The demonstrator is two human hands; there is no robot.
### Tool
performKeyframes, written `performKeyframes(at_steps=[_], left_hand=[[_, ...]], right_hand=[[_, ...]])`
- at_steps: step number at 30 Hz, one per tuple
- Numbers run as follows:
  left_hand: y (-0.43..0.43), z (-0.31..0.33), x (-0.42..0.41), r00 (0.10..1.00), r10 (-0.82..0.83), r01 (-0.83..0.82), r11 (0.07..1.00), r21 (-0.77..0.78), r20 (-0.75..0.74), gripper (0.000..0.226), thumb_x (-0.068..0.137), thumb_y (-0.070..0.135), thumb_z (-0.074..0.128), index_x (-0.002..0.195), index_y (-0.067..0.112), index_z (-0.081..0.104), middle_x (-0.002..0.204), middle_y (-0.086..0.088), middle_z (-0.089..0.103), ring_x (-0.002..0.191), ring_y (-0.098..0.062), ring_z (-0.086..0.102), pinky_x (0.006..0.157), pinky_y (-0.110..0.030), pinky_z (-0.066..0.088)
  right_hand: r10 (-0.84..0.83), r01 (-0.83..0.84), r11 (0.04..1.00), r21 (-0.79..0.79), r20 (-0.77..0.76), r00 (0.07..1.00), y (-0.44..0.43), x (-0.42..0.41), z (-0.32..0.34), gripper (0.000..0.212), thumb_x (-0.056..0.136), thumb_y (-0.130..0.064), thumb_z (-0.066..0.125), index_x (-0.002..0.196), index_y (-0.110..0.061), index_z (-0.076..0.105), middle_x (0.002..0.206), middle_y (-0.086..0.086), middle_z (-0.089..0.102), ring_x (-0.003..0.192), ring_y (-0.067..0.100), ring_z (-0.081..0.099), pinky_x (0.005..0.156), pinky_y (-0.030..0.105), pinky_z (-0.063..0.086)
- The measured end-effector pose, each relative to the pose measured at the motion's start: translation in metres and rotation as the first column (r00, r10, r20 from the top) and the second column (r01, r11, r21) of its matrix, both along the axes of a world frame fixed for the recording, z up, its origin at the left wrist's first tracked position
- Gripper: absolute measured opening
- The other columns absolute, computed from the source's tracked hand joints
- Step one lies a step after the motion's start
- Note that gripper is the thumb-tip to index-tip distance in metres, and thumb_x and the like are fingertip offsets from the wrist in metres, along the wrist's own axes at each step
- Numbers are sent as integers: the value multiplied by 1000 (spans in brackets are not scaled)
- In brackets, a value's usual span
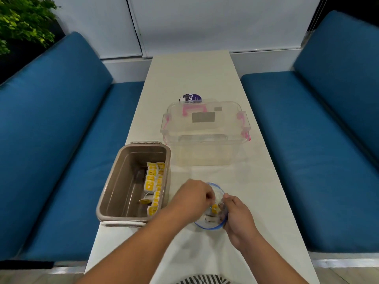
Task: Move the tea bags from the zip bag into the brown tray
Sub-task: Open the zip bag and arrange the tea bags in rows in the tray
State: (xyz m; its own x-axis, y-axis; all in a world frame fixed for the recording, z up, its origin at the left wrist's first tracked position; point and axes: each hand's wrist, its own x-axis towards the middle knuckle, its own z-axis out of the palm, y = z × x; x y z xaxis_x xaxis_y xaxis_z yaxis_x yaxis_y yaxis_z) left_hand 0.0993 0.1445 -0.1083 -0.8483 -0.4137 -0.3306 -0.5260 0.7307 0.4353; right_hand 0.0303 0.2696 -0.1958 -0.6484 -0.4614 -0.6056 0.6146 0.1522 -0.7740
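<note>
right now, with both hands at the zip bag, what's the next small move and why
Probably lift the left hand out of the zip bag with the yellow-tagged tea bag and carry it left to the brown tray. The right hand holds the mouth open, and the left fingers curl just above that tea bag.

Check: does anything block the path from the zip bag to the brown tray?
Nothing visible does. The zip bag sits just right of the brown tray with bare table between. The left hand must only lift the tea bag over the tray's wall. The clear box stands farther back.
</note>
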Motion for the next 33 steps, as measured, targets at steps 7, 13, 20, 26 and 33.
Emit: performKeyframes(at_steps=[7,13,20,26,33], left_hand=[[17,-52,6,967,-105,102,994,25,231,26,92,29,63,112,14,71,108,-8,72,100,-27,66,89,-33,52],[16,-56,-2,939,-152,158,987,5,307,33,92,30,64,122,15,67,117,-6,68,107,-26,63,95,-33,50],[20,-60,-4,953,-69,84,996,-40,296,25,95,27,56,114,16,70,113,-8,68,106,-27,63,88,-33,49],[16,-51,14,998,61,-62,998,-22,-23,19,90,25,56,91,20,75,86,0,72,82,-19,64,79,-33,54],[5,-38,14,965,219,-181,952,246,-141,7,83,23,70,87,23,75,81,7,71,77,-10,67,73,-24,56]], right_hand=[[27,-25,999,39,-57,998,6,2,-6,25,107,-22,53,100,-2,66,107,29,71,89,34,67,92,57,55],[52,-46,996,70,-78,996,14,4,-12,28,107,-26,53,102,-2,67,104,26,73,86,33,68,84,50,57],[33,-28,998,54,-79,996,14,1,-9,25,106,-25,54,100,-5,67,107,27,71,84,30,63,83,48,54],[30,-27,999,38,-82,996,13,-1,-7,27,106,-27,55,93,-6,65,106,30,69,81,30,61,77,44,51],[7,-7,1000,10,-56,998,11,-3,-6,24,107,-22,52,98,-4,65,92,17,69,82,30,63,77,44,50]])
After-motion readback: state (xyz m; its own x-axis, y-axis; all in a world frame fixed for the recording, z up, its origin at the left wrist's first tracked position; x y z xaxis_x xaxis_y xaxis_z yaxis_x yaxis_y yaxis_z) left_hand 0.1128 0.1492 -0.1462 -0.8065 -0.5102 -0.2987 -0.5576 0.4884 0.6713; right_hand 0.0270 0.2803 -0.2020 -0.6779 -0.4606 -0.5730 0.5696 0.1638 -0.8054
